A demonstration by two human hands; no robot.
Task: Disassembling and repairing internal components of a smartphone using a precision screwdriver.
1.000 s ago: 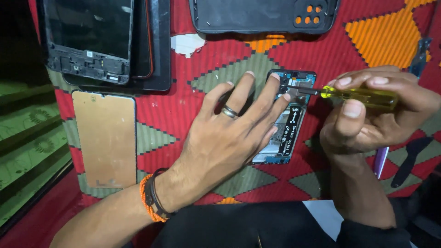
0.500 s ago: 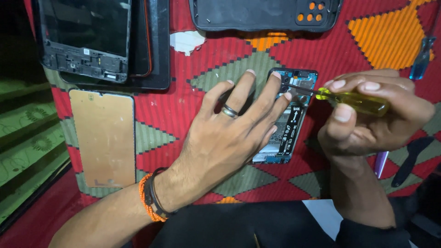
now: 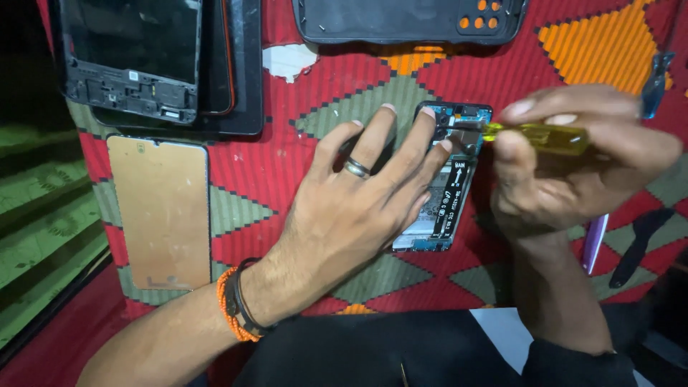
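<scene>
Head view: an opened phone (image 3: 448, 179) lies back-up on the red patterned cloth (image 3: 287, 179) that covers the table, a little right of the middle and nearer the front edge than the far one. Its blue inner board and a dark flex strip with an arrow are exposed. The left hand (image 3: 358, 208) lies flat over the phone's left side with fingers spread; the fingertips (image 3: 428, 115) press on its upper end and hold it down (a ring sits on one finger, and orange and black bands on the wrist). The right hand (image 3: 573, 172) is closed around a yellow-handled screwdriver (image 3: 534, 136), thumb and forefinger pinching the handle, with the shaft lying nearly level and the tip at the top of the board, just beside the left fingertips.

The step in hand looks like working a screw at the phone's upper end. The next move would seem to call for keeping the tip seated square in the screw head and the left hand's pressure steady, since the tip stands close to those fingers.

Toward the far left corner lies a dark phone frame (image 3: 132, 61) on a black panel, and below it, by the left edge, a copper-coloured panel (image 3: 161, 211). A dark case with orange dots (image 3: 408, 20) lies at the far edge.
</scene>
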